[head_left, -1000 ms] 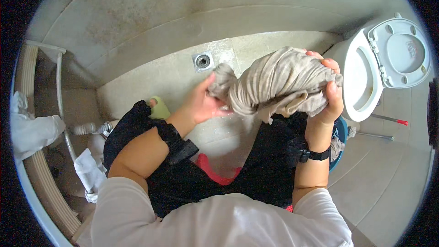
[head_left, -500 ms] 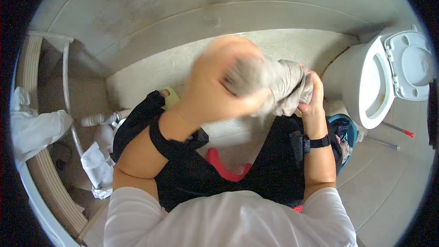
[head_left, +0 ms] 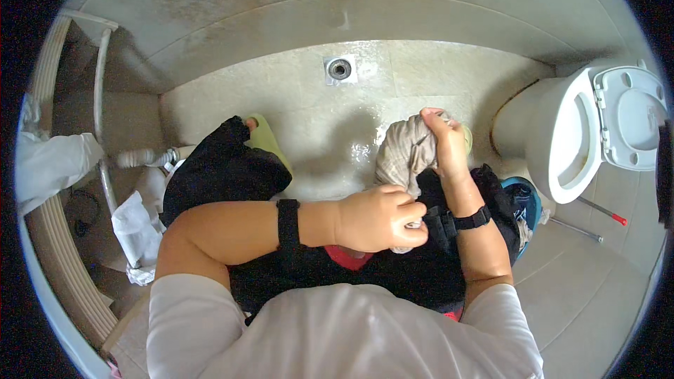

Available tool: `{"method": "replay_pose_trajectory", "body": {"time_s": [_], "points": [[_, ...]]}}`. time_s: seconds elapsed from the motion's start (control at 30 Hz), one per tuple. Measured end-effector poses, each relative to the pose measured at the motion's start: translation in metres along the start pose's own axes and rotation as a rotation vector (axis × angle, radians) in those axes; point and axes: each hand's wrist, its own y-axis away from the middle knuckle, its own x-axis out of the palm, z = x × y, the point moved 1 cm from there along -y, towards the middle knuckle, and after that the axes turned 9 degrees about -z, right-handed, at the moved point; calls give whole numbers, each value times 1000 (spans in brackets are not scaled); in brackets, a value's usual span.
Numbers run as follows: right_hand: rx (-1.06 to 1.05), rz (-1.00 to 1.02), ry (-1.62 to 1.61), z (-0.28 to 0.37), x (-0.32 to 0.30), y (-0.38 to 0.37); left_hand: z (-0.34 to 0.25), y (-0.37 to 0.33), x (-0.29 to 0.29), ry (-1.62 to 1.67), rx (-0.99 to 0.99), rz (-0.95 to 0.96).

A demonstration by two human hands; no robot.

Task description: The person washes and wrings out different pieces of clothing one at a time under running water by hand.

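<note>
Left hand (head_left: 379,219), curled into a fist, is clamping the near end of a twisted grey-beige fabric cloth (head_left: 400,151); the right hand (head_left: 451,144) is gripping its far end. Both are holding it above a pale tiled floor (head_left: 316,109), left of a white ceramic toilet (head_left: 523,123).

Noted floor drain (head_left: 340,69) set in wet tiled floor (head_left: 421,74); at right, observed white toilet (head_left: 533,123), lid (head_left: 635,121) raised, red-tipped rod (head_left: 602,211) nearby; at left, recorded white bag (head_left: 60,168) near corrugated hose (head_left: 137,159).
</note>
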Motion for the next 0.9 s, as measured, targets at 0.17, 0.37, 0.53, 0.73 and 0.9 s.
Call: {"method": "replay_pose_trajectory", "body": {"time_s": [0.17,0.37,0.53,0.73,0.9], "points": [[-99,-15,155,-21,2,11,-1,25,34,38,52,165],[-162,18,289,-28,10,16,4,40,50,52,65,293],[-173,15,284,-25,3,6,14,38,48,30,65,361],[-327,-128,-24,28,-16,-8,46,22,13,-88,-226,129],[-441,-170,-133,58,-25,-1,83,18,1,269,-666,-352]]}}
